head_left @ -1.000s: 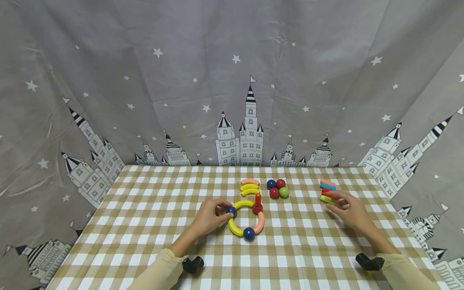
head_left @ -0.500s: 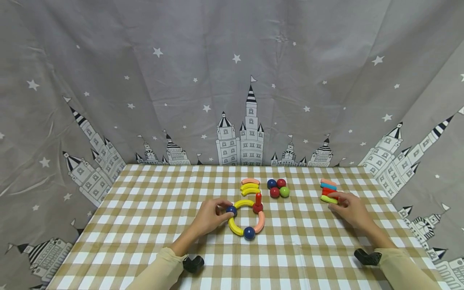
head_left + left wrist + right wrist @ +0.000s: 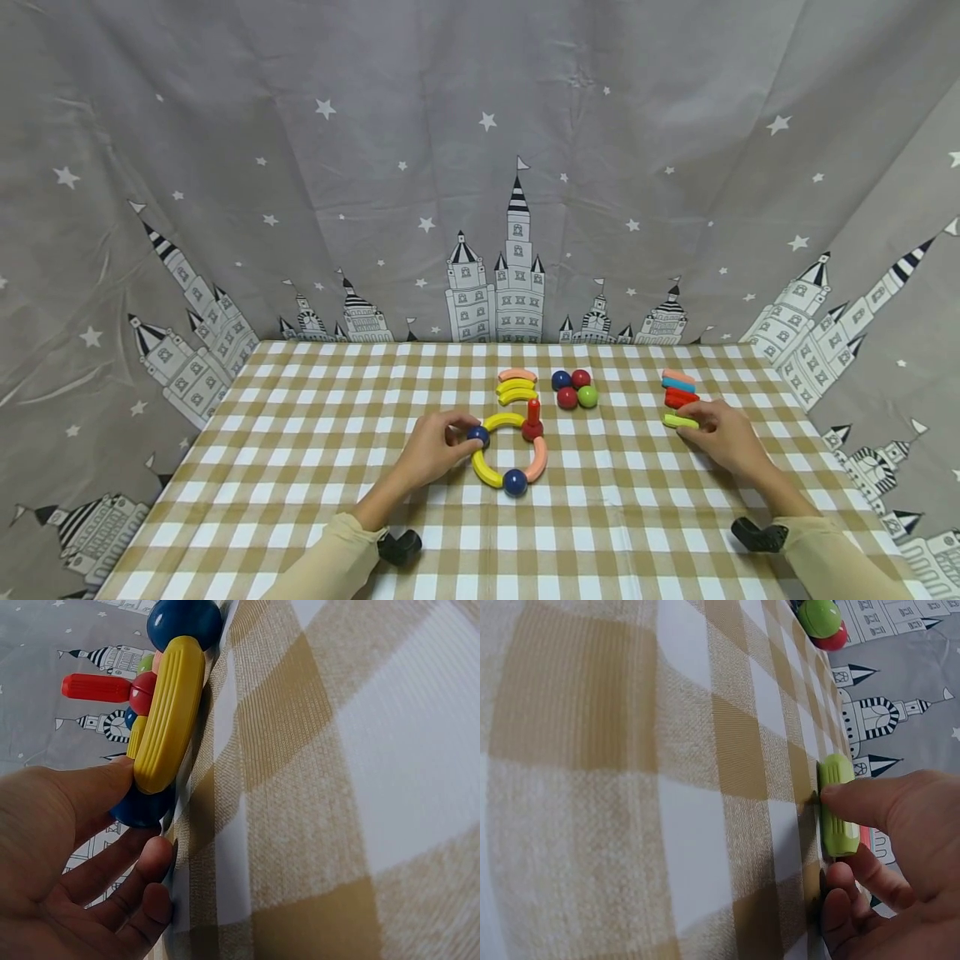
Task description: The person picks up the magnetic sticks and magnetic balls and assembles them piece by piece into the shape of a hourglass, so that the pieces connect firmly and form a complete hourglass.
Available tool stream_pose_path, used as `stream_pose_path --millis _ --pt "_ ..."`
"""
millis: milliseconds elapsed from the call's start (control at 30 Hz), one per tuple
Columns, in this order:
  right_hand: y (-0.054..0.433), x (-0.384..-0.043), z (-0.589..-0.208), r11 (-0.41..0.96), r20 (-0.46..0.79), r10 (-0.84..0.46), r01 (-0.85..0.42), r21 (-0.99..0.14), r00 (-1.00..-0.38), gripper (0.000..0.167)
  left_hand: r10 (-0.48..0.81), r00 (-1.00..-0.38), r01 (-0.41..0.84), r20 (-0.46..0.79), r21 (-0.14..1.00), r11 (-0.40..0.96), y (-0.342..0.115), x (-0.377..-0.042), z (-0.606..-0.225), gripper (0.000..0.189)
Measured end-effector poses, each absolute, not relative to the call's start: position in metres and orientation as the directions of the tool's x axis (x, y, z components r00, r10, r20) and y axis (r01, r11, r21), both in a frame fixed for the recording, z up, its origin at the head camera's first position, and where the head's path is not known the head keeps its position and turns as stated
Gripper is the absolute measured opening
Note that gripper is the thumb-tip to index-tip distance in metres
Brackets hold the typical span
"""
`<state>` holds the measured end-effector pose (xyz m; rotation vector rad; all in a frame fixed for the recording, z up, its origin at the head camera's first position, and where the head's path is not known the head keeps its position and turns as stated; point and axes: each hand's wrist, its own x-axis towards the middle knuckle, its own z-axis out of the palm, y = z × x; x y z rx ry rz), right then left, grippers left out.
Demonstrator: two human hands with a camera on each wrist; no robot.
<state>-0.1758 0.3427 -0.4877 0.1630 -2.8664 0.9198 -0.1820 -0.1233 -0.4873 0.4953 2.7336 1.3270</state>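
Note:
A ring of curved rods and balls lies on the checked cloth: yellow rods (image 3: pixel 487 471), a pink rod (image 3: pixel 537 460), a red ball (image 3: pixel 532 430) bearing an upright red rod (image 3: pixel 533 410), and a near blue ball (image 3: pixel 514 482). My left hand (image 3: pixel 435 450) pinches the ring's left blue ball (image 3: pixel 139 808), thumb by the end of a yellow rod (image 3: pixel 171 712). At the right, my right hand (image 3: pixel 723 437) pinches a light green rod (image 3: pixel 838 802) between thumb and fingers. Just beyond it lie red rods (image 3: pixel 681 397), a blue rod (image 3: pixel 678 385) and a pink rod (image 3: pixel 678 376).
Behind the ring lie a loose pink rod (image 3: pixel 517 375) and yellow rods (image 3: pixel 516 390). Beside them is a cluster of balls: a blue ball (image 3: pixel 561 381), red balls (image 3: pixel 567 397) and a green ball (image 3: pixel 588 396). A grey castle-print curtain (image 3: pixel 375 167) borders the table.
My right hand has taken hold of the light green rod and drawn it slightly toward me, apart from the red rods. My left hand has stayed on the blue ball.

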Motion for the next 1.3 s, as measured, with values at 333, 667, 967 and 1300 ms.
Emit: stream_pose_path --millis 333,667,967,1300 --pt "0.338 -0.171 -0.488 0.811 0.153 -0.116 -0.183 -0.556 -0.981 0.022 0.31 -0.945 0.274 0.105 0.774 0.571 -0.124 -0.182 -0.49 0.021" --pt "0.333 -0.171 -0.488 0.786 0.297 -0.234 -0.36 -0.502 -0.926 0.023 0.307 -0.946 0.272 0.105 0.774 0.571 -0.123 -0.182 -0.49 0.021" --pt "0.316 -0.166 -0.472 0.783 0.257 -0.255 -0.355 -0.511 -0.932 0.02 0.304 -0.946 0.274 0.113 0.778 0.565 -0.123 -0.182 -0.49 0.022" --pt "0.293 -0.165 -0.466 0.701 0.328 -0.308 -0.447 -0.557 -0.893 0.034 0.304 -0.946 0.273 0.112 0.782 0.561 -0.123 -0.181 -0.49 0.022"
